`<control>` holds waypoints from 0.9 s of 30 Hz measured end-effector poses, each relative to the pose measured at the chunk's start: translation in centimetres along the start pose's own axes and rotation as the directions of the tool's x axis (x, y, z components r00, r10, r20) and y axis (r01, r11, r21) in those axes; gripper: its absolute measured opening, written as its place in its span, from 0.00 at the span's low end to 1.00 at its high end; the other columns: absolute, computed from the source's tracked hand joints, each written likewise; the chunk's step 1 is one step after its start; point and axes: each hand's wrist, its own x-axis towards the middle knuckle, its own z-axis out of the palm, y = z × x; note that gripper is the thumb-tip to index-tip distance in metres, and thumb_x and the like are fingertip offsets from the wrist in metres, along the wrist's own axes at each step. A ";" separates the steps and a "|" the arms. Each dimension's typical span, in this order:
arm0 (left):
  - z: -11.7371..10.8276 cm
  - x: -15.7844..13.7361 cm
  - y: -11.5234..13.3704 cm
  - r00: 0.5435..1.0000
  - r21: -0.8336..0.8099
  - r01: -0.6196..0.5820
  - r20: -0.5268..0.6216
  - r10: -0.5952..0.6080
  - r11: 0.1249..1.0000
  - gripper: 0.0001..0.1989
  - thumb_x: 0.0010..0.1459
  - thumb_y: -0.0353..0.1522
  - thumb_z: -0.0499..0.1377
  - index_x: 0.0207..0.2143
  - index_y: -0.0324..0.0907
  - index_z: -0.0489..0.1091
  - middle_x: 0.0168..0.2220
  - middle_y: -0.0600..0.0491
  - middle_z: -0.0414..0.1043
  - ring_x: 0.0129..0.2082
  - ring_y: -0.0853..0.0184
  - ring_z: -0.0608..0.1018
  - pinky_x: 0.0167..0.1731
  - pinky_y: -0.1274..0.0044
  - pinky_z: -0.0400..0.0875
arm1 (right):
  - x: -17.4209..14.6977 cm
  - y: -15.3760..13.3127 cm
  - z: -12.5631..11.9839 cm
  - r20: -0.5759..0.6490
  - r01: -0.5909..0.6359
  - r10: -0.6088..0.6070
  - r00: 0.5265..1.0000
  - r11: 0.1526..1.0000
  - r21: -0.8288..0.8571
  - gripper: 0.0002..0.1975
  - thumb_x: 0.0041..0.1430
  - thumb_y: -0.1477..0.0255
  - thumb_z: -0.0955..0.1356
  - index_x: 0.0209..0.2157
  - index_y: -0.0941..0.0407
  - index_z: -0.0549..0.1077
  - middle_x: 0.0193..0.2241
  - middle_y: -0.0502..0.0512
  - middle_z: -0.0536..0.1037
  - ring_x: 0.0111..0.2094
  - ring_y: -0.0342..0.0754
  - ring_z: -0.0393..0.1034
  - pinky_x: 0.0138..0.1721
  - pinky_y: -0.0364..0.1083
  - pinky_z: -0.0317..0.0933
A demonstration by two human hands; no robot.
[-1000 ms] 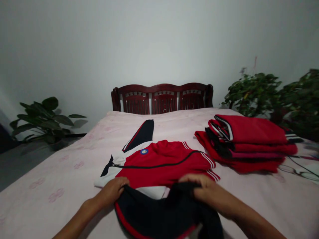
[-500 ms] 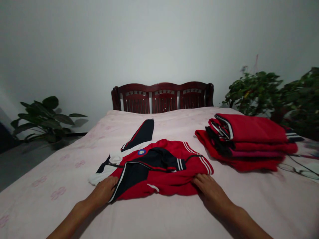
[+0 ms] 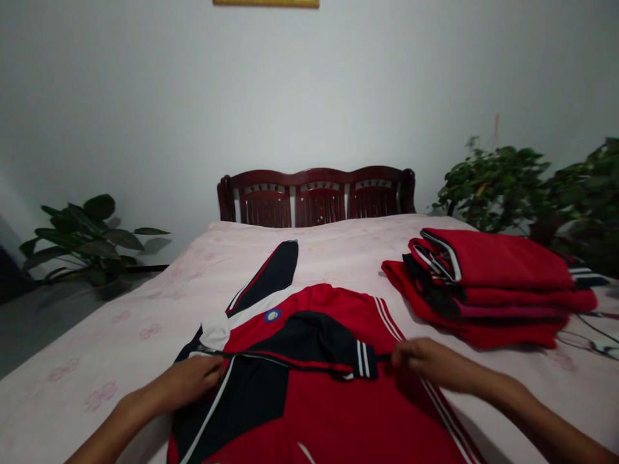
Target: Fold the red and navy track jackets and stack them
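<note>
A red, navy and white sports jacket [image 3: 319, 386] lies flat on the pink bed sheet [image 3: 120, 335] in front of me, one navy sleeve [image 3: 271, 270] stretched toward the headboard. My left hand [image 3: 191, 380] grips the jacket's left edge near the white collar. My right hand [image 3: 423, 362] pinches the right edge by the white stripes. Between my hands runs a folded navy cuff with white stripes [image 3: 360, 359].
A stack of folded red garments [image 3: 488, 283] sits on the bed's right side. A dark wooden headboard [image 3: 316, 196] stands against the white wall. Potted plants flank the bed at left [image 3: 82, 235] and right [image 3: 532, 187]. A cable [image 3: 587, 335] lies at far right.
The jacket's lower part, held bunched near me a second ago, was laid over the body. Both hands have since shifted up its sides, and the garment now sits closer to me.
</note>
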 end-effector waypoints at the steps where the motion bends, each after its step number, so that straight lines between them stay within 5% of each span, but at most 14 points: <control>1: -0.4 1.3 -0.1 0.998 0.010 0.019 -0.059 -0.018 1.000 0.15 0.61 0.39 0.50 0.34 0.47 0.75 0.35 0.52 0.79 0.35 0.62 0.79 0.37 0.75 0.68 | 2.6 0.8 -1.1 -0.191 -0.088 0.076 0.979 0.995 -0.056 0.18 0.51 0.77 0.61 0.39 0.54 0.79 0.39 0.53 0.82 0.43 0.49 0.74 0.45 0.43 0.63; 3: -1.1 3.9 -0.3 0.984 0.057 0.112 -0.149 -0.102 0.992 0.18 0.63 0.39 0.46 0.42 0.46 0.74 0.43 0.49 0.77 0.42 0.62 0.78 0.41 0.74 0.68 | 7.6 2.4 -2.9 -0.421 -0.271 0.208 0.883 0.958 -0.096 0.20 0.58 0.74 0.60 0.50 0.59 0.74 0.51 0.61 0.77 0.53 0.51 0.69 0.52 0.44 0.59; 8: -0.4 8.8 -1.9 0.853 0.103 0.434 -0.366 -0.371 0.895 0.28 0.63 0.41 0.47 0.63 0.42 0.60 0.63 0.36 0.58 0.61 0.45 0.64 0.52 0.57 0.62 | 15.5 4.6 -2.4 -0.496 -0.471 0.371 0.785 0.877 -0.090 0.30 0.64 0.60 0.58 0.58 0.69 0.65 0.53 0.78 0.72 0.53 0.61 0.69 0.49 0.53 0.62; 13: 2.0 9.8 -3.2 0.819 0.116 0.494 -0.395 -0.416 0.862 0.28 0.64 0.41 0.46 0.65 0.43 0.56 0.60 0.37 0.61 0.55 0.46 0.69 0.49 0.60 0.65 | 17.7 4.5 -0.3 -0.518 -0.427 0.273 0.811 0.881 -0.203 0.21 0.65 0.60 0.58 0.48 0.55 0.73 0.46 0.63 0.78 0.47 0.54 0.73 0.43 0.49 0.62; 16: 3.4 9.4 -3.2 0.813 0.160 0.481 -0.450 -0.370 0.862 0.26 0.66 0.36 0.44 0.65 0.45 0.56 0.59 0.41 0.63 0.52 0.51 0.71 0.49 0.64 0.65 | 18.0 5.7 -2.9 -0.573 -0.435 0.220 0.789 0.859 -0.270 0.20 0.67 0.64 0.56 0.46 0.57 0.73 0.47 0.66 0.77 0.46 0.56 0.73 0.42 0.50 0.61; 21: 4.9 9.5 -2.4 0.735 0.192 0.566 -0.558 -0.385 0.802 0.25 0.67 0.34 0.43 0.64 0.48 0.59 0.61 0.43 0.62 0.51 0.52 0.72 0.46 0.65 0.67 | 18.3 7.4 -6.4 -0.618 -0.474 0.184 0.764 0.811 -0.344 0.19 0.66 0.66 0.57 0.45 0.60 0.74 0.45 0.69 0.76 0.44 0.58 0.73 0.42 0.53 0.63; 25: 4.9 9.2 -1.5 0.710 0.196 0.596 -0.582 -0.397 0.779 0.25 0.68 0.38 0.43 0.65 0.47 0.59 0.63 0.39 0.60 0.57 0.48 0.69 0.51 0.59 0.65 | 18.2 5.7 -2.8 -0.645 -0.426 0.060 0.762 0.796 -0.429 0.20 0.63 0.68 0.61 0.53 0.61 0.70 0.57 0.71 0.68 0.58 0.62 0.62 0.55 0.58 0.56; 27: 5.0 8.4 -1.1 0.732 0.253 0.562 -0.596 -0.331 0.788 0.25 0.68 0.39 0.44 0.65 0.45 0.59 0.64 0.37 0.57 0.62 0.46 0.63 0.56 0.57 0.60 | 17.5 4.6 0.0 -0.636 -0.347 -0.030 0.771 0.818 -0.459 0.23 0.65 0.66 0.59 0.57 0.62 0.67 0.60 0.71 0.65 0.61 0.62 0.58 0.59 0.58 0.52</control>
